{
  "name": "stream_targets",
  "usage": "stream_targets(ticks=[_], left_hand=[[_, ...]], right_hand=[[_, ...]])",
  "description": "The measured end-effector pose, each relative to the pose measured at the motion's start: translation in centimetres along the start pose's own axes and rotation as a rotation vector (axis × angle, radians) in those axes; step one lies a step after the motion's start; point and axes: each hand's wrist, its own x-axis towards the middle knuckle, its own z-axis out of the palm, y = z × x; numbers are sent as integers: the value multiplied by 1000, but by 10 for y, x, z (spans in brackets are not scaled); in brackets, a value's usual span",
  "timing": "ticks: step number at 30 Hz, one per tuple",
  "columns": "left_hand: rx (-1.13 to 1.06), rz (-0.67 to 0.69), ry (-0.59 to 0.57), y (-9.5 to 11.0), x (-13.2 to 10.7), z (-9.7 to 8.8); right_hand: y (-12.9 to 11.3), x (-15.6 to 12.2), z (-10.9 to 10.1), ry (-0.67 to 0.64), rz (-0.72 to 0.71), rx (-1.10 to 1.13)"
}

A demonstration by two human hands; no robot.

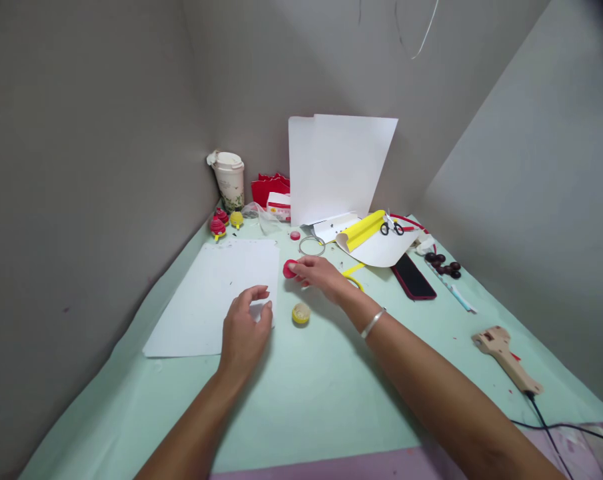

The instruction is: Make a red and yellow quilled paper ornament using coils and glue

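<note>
A small round red piece (290, 269) is pinched in the fingers of my right hand (317, 275), a little above the table; its exact kind I cannot make out. My left hand (246, 327) hovers at the right edge of a white paper sheet (206, 287), thumb and fingers curved apart with nothing between them. Between my hands and nearer to me sits a small yellow cup-like coil (301, 314), hollow side up. Beyond my right hand lie a silvery wire ring (312, 246) and a small red disc (295, 235). A yellow strip (354, 270) is partly hidden behind my wrist.
At the back left stand a lidded cup (230, 180) and red and yellow ornaments (218, 228). White boards (338, 167) lean against the wall. Scissors (392, 228) rest by a yellow roll (364, 231). A phone (414, 277) and a corded glue gun (508, 360) lie right.
</note>
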Motion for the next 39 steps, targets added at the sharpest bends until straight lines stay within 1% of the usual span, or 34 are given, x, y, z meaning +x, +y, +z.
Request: stream_targets(ticks=[1,2,3,5,6,8,10,12,14,15,16,17,19,20,21,23,26,29,32,34,36,39], left_hand=[[-15,19,-9,1,-1,0],[-21,58,-23,3,-3,-1],[-19,114,-40,5,-5,-1],[0,249,-85,9,-10,-1],[3,304,-112,12,-13,-1],[-3,361,-171,16,-19,0],[-9,374,-203,18,-23,2],[-11,381,-216,18,-25,4],[-23,382,-235,18,-26,6],[-33,374,-243,18,-25,6],[-44,359,-246,18,-24,6],[-52,338,-237,18,-24,6],[-47,302,-195,17,-23,6],[-32,299,-173,17,-22,6],[-11,310,-153,16,-22,6],[40,369,-124,15,-22,7],[119,510,-102,13,-21,8],[168,651,-83,12,-22,10],[185,729,-70,12,-24,10],[188,743,-85,11,-25,10],[198,723,-106,9,-24,9],[253,623,-117,4,-19,8]], right_hand=[[1,-8,-4,-23,-8,86],[2,-17,-9,-55,0,283],[3,-27,-12,-111,10,461],[5,-46,-17,-166,50,674],[6,-56,-17,-192,75,732],[8,-71,-15,-249,119,804],[12,-83,-8,-313,127,848],[15,-89,0,-351,121,870],[16,-93,6,-357,134,855],[16,-94,8,-333,142,817],[16,-95,9,-281,141,754],[15,-96,9,-199,121,670],[13,-99,7,-2,29,478],[12,-101,6,69,-28,395],[11,-103,5,100,-77,332],[9,-106,4,72,-137,264],[6,-108,5,10,-172,239],[4,-109,7,-8,-171,232],[1,-111,7,-11,-149,229],[0,-111,5,-6,-132,235],[1,-110,0,20,-124,220],[2,-105,-10,126,-144,104]])
